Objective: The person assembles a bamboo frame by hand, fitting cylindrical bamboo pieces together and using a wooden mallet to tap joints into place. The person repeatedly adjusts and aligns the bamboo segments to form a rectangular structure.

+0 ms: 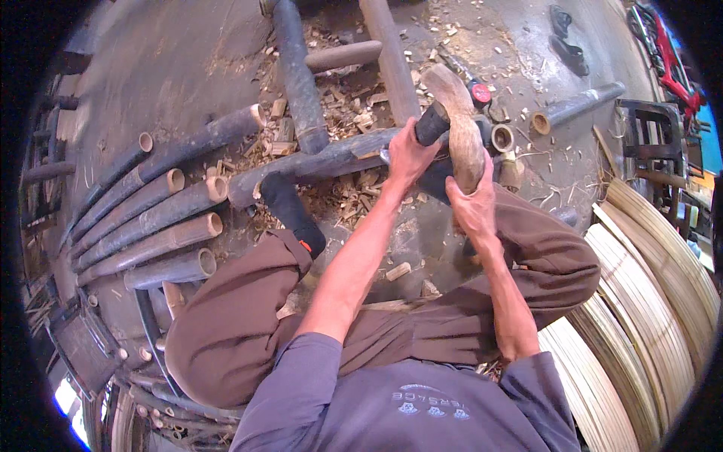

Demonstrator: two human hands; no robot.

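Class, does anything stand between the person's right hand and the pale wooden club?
Nothing visible does: the right hand grips the near end of the pale wooden club directly. The left hand, holding a dark cylindrical piece, is left of the club.

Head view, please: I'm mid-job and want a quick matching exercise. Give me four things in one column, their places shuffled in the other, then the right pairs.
Things:
1. pale wooden club
2. black cylindrical piece
3. row of bamboo poles
4. pale split strips

Places:
A. side by side on the left of the view
B. lower end gripped by the right hand
C. in bundles at the lower right
D. gripped by the left hand

Pairs: 1-B, 2-D, 3-A, 4-C
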